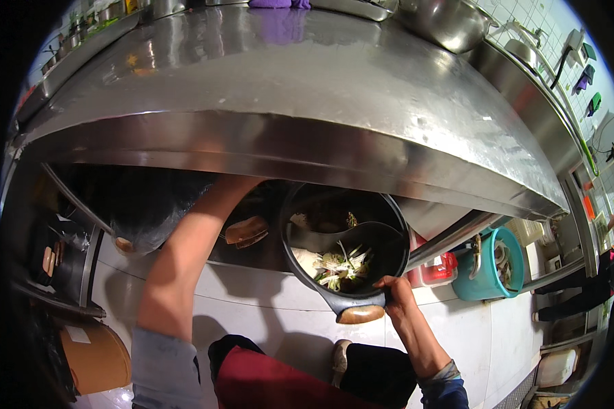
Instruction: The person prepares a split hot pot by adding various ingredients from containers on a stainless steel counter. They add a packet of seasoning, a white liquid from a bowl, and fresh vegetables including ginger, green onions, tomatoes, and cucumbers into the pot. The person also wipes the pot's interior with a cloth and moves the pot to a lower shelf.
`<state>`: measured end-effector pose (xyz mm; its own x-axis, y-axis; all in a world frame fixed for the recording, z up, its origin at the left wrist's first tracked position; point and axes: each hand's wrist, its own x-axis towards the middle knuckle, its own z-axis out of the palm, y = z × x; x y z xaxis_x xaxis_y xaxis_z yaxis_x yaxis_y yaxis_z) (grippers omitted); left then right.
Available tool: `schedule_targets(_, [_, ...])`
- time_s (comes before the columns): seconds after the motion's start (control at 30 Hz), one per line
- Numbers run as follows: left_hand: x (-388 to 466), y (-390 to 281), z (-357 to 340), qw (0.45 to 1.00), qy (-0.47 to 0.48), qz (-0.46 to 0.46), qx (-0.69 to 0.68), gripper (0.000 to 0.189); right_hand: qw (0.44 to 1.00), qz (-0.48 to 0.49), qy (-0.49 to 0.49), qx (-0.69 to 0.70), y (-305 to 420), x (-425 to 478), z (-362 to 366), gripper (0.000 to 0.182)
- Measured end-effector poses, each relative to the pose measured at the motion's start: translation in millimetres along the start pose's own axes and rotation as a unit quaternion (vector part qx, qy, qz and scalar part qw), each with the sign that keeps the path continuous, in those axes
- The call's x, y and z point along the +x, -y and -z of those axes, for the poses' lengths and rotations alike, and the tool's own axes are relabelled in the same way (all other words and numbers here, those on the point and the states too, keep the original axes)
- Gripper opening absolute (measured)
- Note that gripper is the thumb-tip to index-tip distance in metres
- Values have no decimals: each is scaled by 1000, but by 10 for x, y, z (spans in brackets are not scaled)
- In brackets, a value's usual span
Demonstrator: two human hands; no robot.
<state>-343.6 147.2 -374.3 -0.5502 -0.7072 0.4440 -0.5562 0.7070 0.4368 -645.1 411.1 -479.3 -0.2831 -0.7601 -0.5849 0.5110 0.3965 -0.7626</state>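
A black two-compartment pot (pixel 347 240) with a wavy divider is partly beneath the front edge of a stainless steel table (pixel 266 76). Pale, shredded food (pixel 340 266) with green bits lies in its nearer compartment; small bits of seasoning show in the farther one. My right hand (pixel 396 291) grips the pot's near rim beside its brown-topped handle (pixel 360 314). My left forearm reaches under the tabletop, whose edge hides that hand. Left of the pot, a brown handle (pixel 246 231) of what seems another dark pot shows in shadow.
A teal bucket (pixel 463 276) and a red-and-clear plastic container (pixel 435 268) stand on the right. Metal rails run below the table. A cardboard box (pixel 96 355) sits at lower left. A steel bowl (pixel 447 23) rests on the tabletop. Another person's dark-clad legs (pixel 575 296) are at far right.
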Motion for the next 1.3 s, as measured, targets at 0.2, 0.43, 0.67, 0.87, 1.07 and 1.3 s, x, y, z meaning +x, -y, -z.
schedule_targets(0.2, [-789,-854,124,994,-95,34,-37,23,997,68,-29,22,19,359,-171,8])
schedule_targets(0.43, [-1747,-1088,-649,799,-22,413,-435,81,999,17,22,-22,132,228,-561,23])
schedule_targets(0.67, [-1474,-1275,-956,777,-97,440,-439,91,817,-68,103,-564,963,-130,-351,51])
schedule_targets(0.87, [-1407,-1137,-1345,842,-138,386,-350,88,846,226,239,-419,1864,111,-1275,43])
schedule_targets(1.07, [-1740,-926,-1382,831,-245,423,-267,90,867,166,283,-376,1207,886,-1569,41])
schedule_targets(1.3, [-1100,-1358,-1593,812,-185,366,-415,87,886,185,240,-352,1421,1163,-1100,39])
